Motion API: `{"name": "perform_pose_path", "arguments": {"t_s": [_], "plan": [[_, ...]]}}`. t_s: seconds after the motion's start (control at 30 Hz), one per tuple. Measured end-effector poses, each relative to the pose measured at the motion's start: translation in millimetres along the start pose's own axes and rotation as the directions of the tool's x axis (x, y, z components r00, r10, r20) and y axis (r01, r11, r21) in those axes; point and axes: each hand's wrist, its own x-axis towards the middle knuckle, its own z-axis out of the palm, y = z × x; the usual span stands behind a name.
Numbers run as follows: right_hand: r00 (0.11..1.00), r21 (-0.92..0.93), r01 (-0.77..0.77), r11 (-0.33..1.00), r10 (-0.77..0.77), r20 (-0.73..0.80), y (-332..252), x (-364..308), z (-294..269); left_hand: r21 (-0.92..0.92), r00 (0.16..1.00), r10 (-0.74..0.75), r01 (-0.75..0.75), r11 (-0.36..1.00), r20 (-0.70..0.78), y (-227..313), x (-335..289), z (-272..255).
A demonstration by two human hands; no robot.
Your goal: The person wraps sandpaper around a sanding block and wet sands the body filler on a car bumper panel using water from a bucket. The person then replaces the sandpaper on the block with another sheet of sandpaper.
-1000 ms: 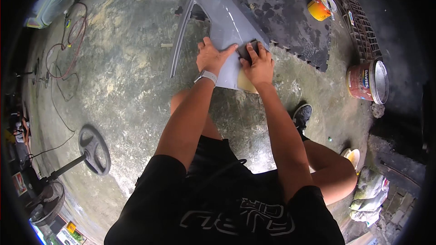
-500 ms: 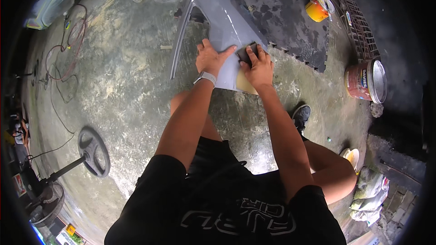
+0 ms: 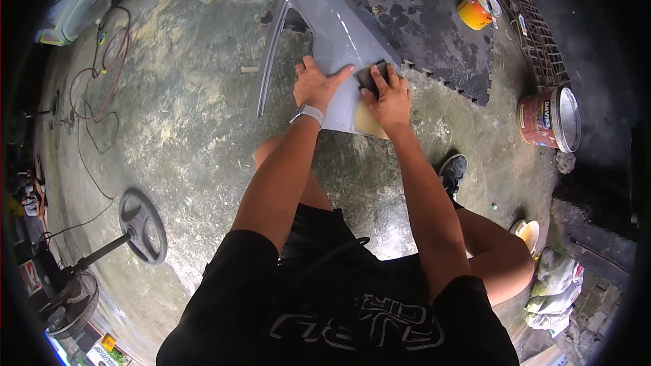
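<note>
A grey car body panel [image 3: 332, 27] lies in front of me, with a pale yellow filler patch [image 3: 369, 125] at its near right corner. My left hand [image 3: 314, 87], with a watch on the wrist, holds the panel's left edge. Its thumb stretches across the grey surface while the other fingers curl at the edge, partly hidden. On the right side, my right hand [image 3: 390, 100] presses a dark sanding block [image 3: 368, 79] against the panel near the patch. Its fingers lie over the block's top, and the thumb sits at the near side.
A dark foam mat [image 3: 434, 27] lies beyond the panel, with a yellow-orange can [image 3: 477, 10] on it. To the right stands a reddish paint bucket [image 3: 539, 118]. A steering wheel [image 3: 142, 226] on a shaft stands at left, near hoses [image 3: 122, 54] on the concrete floor.
My right hand and the sanding block have shifted very slightly to the right on the panel. My left hand keeps its place.
</note>
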Motion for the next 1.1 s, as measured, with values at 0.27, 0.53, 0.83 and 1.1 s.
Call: {"name": "perform_pose_path", "arguments": {"t_s": [0.27, 0.53, 0.83, 1.1], "plan": [[0.982, 0.019, 0.172, 0.985, -0.173, 0.076, -21, -96, -13, 0.034, 1.000, -0.021, 0.022, 0.999, -0.022, -10, 3, -2], [0.991, -0.019, 0.125, 0.992, -0.126, -0.035, -17, -51, 2, 0.019, 0.998, 0.006, -0.005, 1.000, -0.067, -10, 2, 7], [0.995, 0.000, 0.097, 0.995, -0.097, -0.038, -5, -10, -6, -0.009, 1.000, -0.002, 0.002, 1.000, -0.024, -1, -1, 2], [0.979, 0.028, 0.190, 0.981, -0.192, 0.064, -24, -108, -11, 0.035, 0.999, -0.029, 0.030, 0.999, -0.027, -10, 3, -1]]}}
